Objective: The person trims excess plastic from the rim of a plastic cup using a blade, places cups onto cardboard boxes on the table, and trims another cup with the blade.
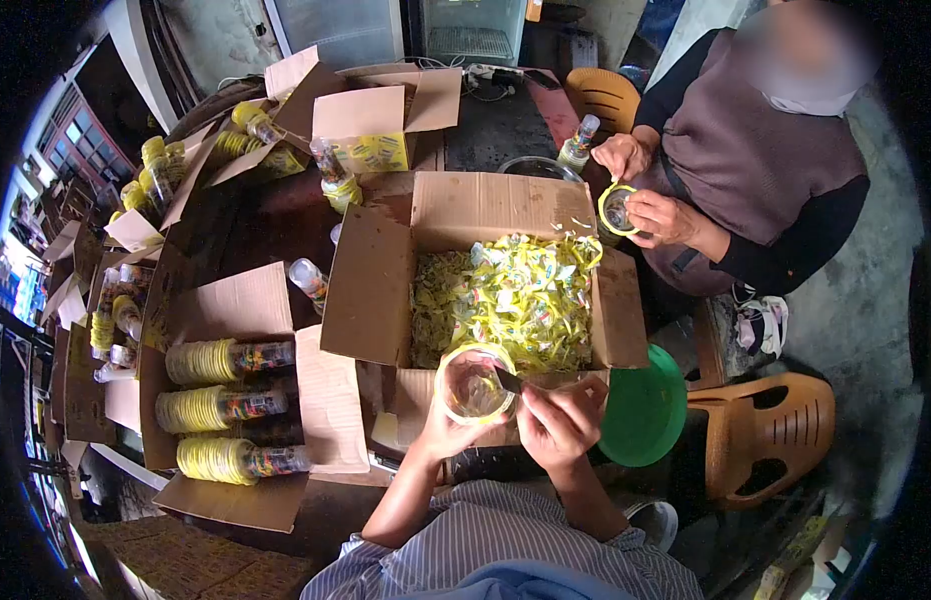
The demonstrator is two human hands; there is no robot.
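Observation:
My left hand point(445, 430) is wrapped round a clear plastic cup point(477, 388) with a yellow rim, its open mouth facing up toward me. In my right hand point(562, 426) a small dark flat blade point(506, 378) is pinched between thumb and fingers, its tip at the cup's rim. Just beyond both hands stands an open cardboard box point(370, 295) heaped with yellow and clear plastic scraps point(525, 300). What kind of blade it is, I cannot make out.
Opposite on the right, a person point(775, 170) holds a similar cup point(617, 210). On the left, a carton point(330, 405) contains stacks of yellow-rimmed cups point(200, 410). More cartons point(360, 112) stand behind. A green basin point(645, 415) and an orange chair point(770, 435) are at right.

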